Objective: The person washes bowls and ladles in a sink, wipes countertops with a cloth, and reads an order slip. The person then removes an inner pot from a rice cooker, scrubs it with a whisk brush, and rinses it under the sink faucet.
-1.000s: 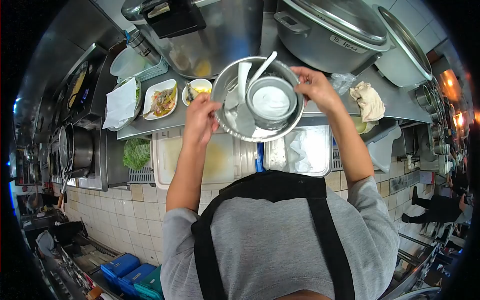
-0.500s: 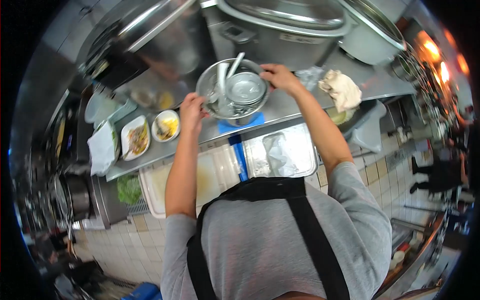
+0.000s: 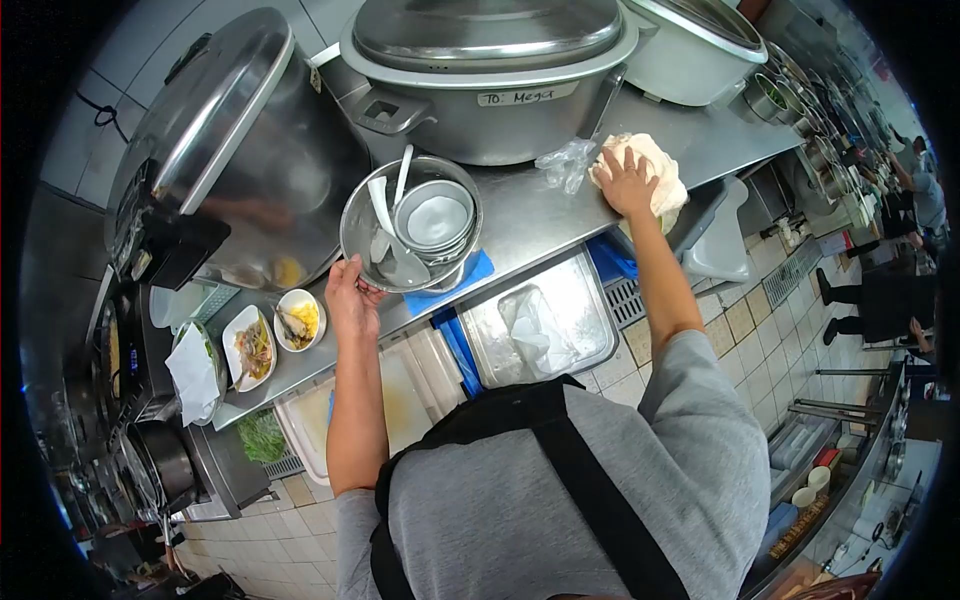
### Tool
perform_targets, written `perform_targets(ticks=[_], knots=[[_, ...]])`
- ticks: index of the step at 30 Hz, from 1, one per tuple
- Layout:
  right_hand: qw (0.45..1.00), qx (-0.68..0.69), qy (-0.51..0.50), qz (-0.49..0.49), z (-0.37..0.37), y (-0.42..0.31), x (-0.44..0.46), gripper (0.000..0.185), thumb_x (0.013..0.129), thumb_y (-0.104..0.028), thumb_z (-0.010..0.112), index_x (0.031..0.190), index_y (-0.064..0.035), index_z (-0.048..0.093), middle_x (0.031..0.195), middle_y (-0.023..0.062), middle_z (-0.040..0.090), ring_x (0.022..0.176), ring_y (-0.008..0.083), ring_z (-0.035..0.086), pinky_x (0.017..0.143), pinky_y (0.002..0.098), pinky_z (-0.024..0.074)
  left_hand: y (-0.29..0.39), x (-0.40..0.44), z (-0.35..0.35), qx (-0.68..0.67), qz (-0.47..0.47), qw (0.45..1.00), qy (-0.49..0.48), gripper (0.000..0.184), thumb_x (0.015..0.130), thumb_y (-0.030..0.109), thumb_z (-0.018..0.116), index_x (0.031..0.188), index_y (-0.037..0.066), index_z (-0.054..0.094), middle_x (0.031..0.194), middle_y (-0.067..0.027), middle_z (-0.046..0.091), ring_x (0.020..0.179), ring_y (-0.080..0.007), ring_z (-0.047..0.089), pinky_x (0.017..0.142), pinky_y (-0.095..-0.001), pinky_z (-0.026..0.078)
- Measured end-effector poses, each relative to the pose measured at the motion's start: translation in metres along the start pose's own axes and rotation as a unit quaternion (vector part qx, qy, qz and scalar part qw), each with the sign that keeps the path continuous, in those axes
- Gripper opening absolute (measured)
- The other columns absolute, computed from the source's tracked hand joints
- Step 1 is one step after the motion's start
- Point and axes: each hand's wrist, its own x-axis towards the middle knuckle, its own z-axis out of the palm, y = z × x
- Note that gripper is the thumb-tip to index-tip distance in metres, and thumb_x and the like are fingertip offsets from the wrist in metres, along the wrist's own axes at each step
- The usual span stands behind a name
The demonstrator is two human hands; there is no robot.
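Note:
My left hand (image 3: pixel 354 300) grips the near-left rim of a round metal bowl (image 3: pixel 470 262), fingers curled around the edge. Inside the bowl sit stacked small metal bowls (image 3: pixel 436 220) and white spoons (image 3: pixel 381 204) with their handles pointing up. The bowl rests on the steel counter, partly over a blue cloth (image 3: pixel 466 284). Off to the right, my right hand (image 3: pixel 628 185) lies on a bunched cream-coloured cloth (image 3: pixel 660 170), its fingers spread. A crumpled clear plastic bag (image 3: pixel 568 165) is just left of that cloth.
Large pots stand at the back: a lidded steel one (image 3: pixel 230 150), a labelled cooker (image 3: pixel 480 110) and a pale one (image 3: pixel 690 65). Two white dishes with food (image 3: pixel 249 345) are on the left. Below the counter are a metal tray (image 3: pixel 590 330) and a grey bin (image 3: pixel 715 240).
My right hand has left the bowl's rim and moved right onto the cream-coloured cloth. My left hand keeps hold of the bowl. The camera view has shifted.

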Motion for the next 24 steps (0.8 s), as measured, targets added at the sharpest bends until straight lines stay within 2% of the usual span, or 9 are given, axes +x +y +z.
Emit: perform_targets(ticks=[5,7,10,11,13,14,16,19,24], knots=[[0.998,0.025,-0.020,-0.052,0.007,0.024,0.058,0.049,0.089,-0.049,0.033,0.136,-0.0359,0.031,0.146,0.0038,0.023,0.132,0.0365,0.020,0.098,0.0639,0.0198,-0.009,0.001,0.003,-0.027,0.022,0.999,0.002,0.015,0.085,0.013,0.058,0.076,0.009,0.047,0.054,0.0011,0.046,0.042,-0.0100,0.048,0.039,-0.0242,0.046],[0.972,-0.162,-0.006,-0.171,0.025,0.060,0.106,0.046,0.090,-0.036,0.033,0.136,-0.0279,0.033,0.146,0.0010,0.022,0.131,0.0349,0.023,0.101,0.0558,0.0243,-0.009,-0.002,0.007,-0.022,0.025,0.999,0.027,0.014,0.085,0.014,0.058,0.076,0.009,0.047,0.054,0.0015,0.046,0.042,-0.0095,0.047,0.038,-0.0238,0.045],[0.995,-0.072,-0.031,0.057,0.039,0.131,0.129,0.053,0.089,-0.044,0.033,0.139,-0.0384,0.017,0.148,0.0009,0.016,0.134,0.0295,0.018,0.100,0.0617,0.0224,-0.005,-0.005,0.009,-0.010,0.017,0.999,0.031,0.014,0.085,0.014,0.059,0.076,0.010,0.049,0.055,0.0030,0.044,0.043,-0.0082,0.046,0.040,-0.0238,0.045],[0.987,-0.004,0.040,0.158,0.067,0.182,0.149,0.048,0.088,-0.040,0.038,0.135,-0.0314,0.033,0.143,0.0066,0.030,0.128,0.0314,0.032,0.097,0.0584,0.0301,-0.004,-0.006,0.006,-0.007,0.011,1.000,0.028,0.014,0.084,0.014,0.059,0.076,0.010,0.049,0.055,0.0036,0.044,0.044,-0.0077,0.046,0.041,-0.0240,0.045],[0.985,-0.128,0.110,0.030,0.108,0.308,0.150,0.025,0.083,-0.023,0.048,0.095,-0.0059,0.062,0.083,0.0146,0.065,0.076,0.0327,0.063,0.063,0.0421,0.0488,-0.010,0.000,0.002,0.014,0.024,1.000,0.011,0.013,0.084,0.015,0.060,0.076,0.012,0.050,0.057,0.0046,0.043,0.047,-0.0064,0.046,0.043,-0.0247,0.046],[0.986,-0.049,-0.032,0.156,0.053,0.279,0.090,0.029,0.086,-0.031,0.047,0.096,-0.0095,0.064,0.092,0.0139,0.066,0.081,0.0297,0.064,0.066,0.0408,0.0502,-0.012,0.003,0.000,0.027,0.031,0.999,0.014,0.013,0.083,0.015,0.061,0.076,0.013,0.051,0.058,0.0052,0.043,0.049,-0.0058,0.046,0.044,-0.0250,0.046],[0.975,0.159,-0.153,-0.004,0.033,0.252,0.017,0.029,0.085,-0.024,0.049,0.100,-0.0025,0.061,0.090,0.0095,0.064,0.081,0.0220,0.061,0.071,0.0334,0.0487,-0.004,-0.002,0.000,0.011,0.008,1.000,0.004,0.013,0.083,0.018,0.061,0.076,0.014,0.051,0.063,0.0043,0.043,0.054,-0.0070,0.046,0.046,-0.0269,0.046],[0.807,0.460,-0.365,-0.059,-0.023,0.123,-0.108,0.027,0.079,-0.001,0.047,0.102,-0.0048,0.059,0.098,0.0049,0.061,0.089,0.0179,0.057,0.081,0.0291,0.0465,-0.004,0.008,-0.002,0.016,-0.014,1.000,-0.023,0.016,0.084,0.021,0.061,0.079,0.010,0.050,0.064,0.0001,0.044,0.056,-0.0123,0.050,0.048,-0.0290,0.047],[0.791,0.301,-0.274,-0.457,-0.105,-0.115,-0.237,0.040,0.069,-0.001,0.055,0.108,-0.0104,0.058,0.107,0.0143,0.057,0.097,0.0293,0.057,0.084,0.0356,0.0463,0.023,0.003,-0.017,0.092,-0.063,0.990,-0.087,0.023,0.087,0.026,0.057,0.085,0.005,0.049,0.068,-0.0038,0.048,0.056,-0.0148,0.054,0.048,-0.0282,0.048]])
